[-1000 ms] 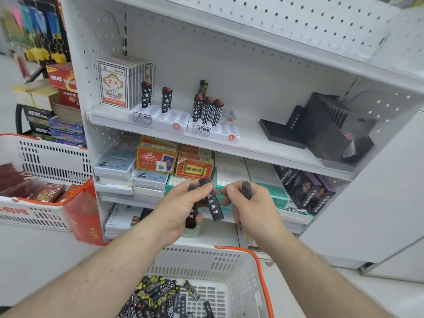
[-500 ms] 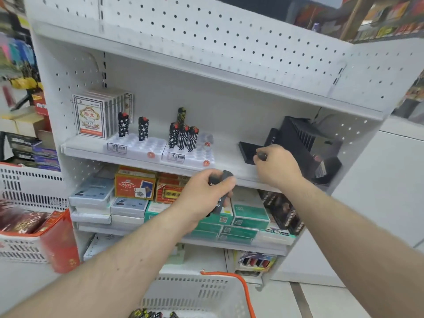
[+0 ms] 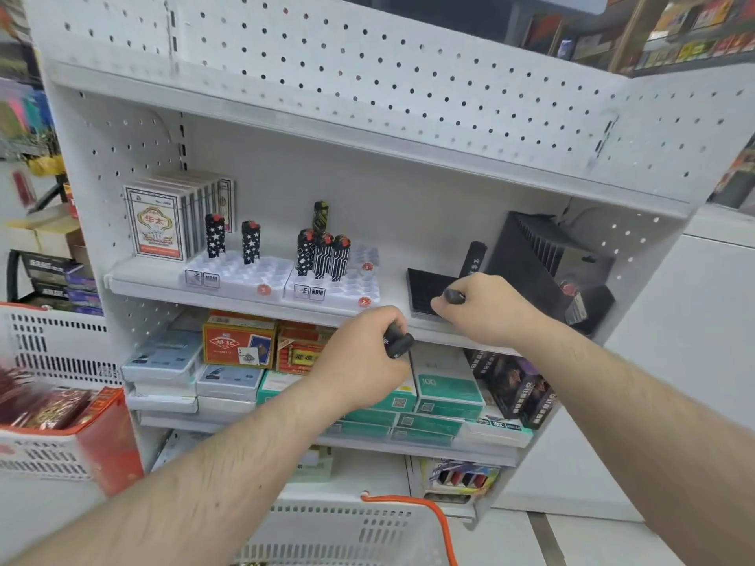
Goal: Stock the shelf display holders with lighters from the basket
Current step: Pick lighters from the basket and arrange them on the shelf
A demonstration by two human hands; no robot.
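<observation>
White basket (image 3: 347,529) is seen nearest, black lighters (image 3: 396,341) are gripped in the curled left hand (image 3: 363,361), 1 black lighter (image 3: 452,296) is pinched by the right hand (image 3: 486,308) at the black holder (image 3: 427,290) on the shelf (image 3: 245,294).

Six patterned black lighters (image 3: 322,255) are stood in two white plastic holder trays (image 3: 241,275); one plain black lighter (image 3: 474,257) is stood on one flat black holder (image 3: 427,290).

We held a black lighter (image 3: 452,296) over the flat black holder (image 3: 427,290), where one lighter (image 3: 475,255) stood upright; two more lighters (image 3: 397,343) sat in our left fist.
</observation>
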